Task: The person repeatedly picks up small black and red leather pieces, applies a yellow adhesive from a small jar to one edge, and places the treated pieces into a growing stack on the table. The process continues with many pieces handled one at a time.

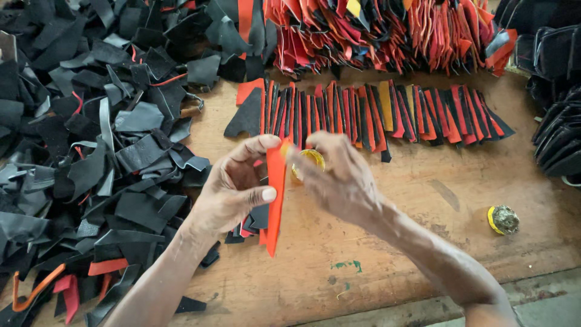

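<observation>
Fingers (266,195) of the left hand (233,191) pinch an orange-red leather strip (275,200), upright above the wooden surface (375,242). Right hand (339,178) fingers curl around a small yellow tin (310,162) touching the strip's top. Behind: a row of cut strips (387,115); left: black scraps (91,151).

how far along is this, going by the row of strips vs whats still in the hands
Looks done: a long row of red, orange and black strips lies overlapped across the wooden table. In hand: the left hand pinches a red-orange strip upright, while the right hand works at it beside a small yellow tin. Seemingly left: a few pieces under the left hand, plus the bundles behind.
</observation>
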